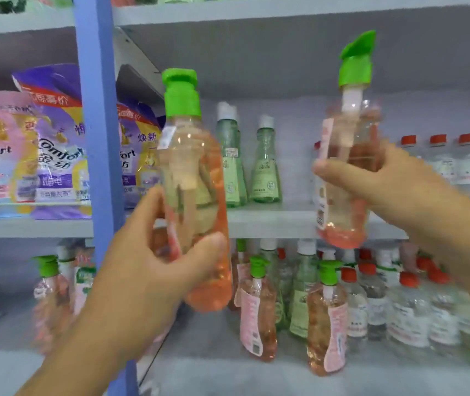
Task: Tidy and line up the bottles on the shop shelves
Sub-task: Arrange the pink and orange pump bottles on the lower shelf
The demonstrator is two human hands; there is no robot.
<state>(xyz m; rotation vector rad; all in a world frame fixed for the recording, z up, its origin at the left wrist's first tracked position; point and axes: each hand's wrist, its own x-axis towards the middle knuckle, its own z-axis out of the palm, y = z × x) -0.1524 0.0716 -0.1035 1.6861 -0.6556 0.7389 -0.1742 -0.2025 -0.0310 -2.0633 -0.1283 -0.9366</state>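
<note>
While we are facing the shelving, these lines are running from the largest thing down to the smallest.

Shelving: we are looking at grey shelves (271, 221) with a blue upright post (96, 138) splitting them into a left and a right bay.
Refill bags: purple and pink Comfort bags (53, 144) are standing on the middle shelf, left of the post.
Lower shelf bottles: pink pump bottles (325, 318) with green tops are standing at the front, clear red-capped bottles (408, 310) are crowding the right side, and green ones are sitting behind.
Left hand: our left hand (153, 270) is gripping a pink bottle (196, 195), thumb and fingers wrapping its lower body.
Left bottle: it is hanging upright in the air in front of the middle shelf edge, just right of the post, its green pump top uppermost.
Right hand: our right hand (393, 178) is clasping a second pink bottle (348, 172) around its middle, thumb across the front.
Right bottle: it is being held higher, off the shelf, tilting slightly, its base level with the middle shelf edge.
Green bottles: two white-capped green bottles (265, 164) are standing on the middle shelf between the two held bottles.
Red caps: three red-capped clear bottles (468, 161) are standing behind our right hand.
</note>
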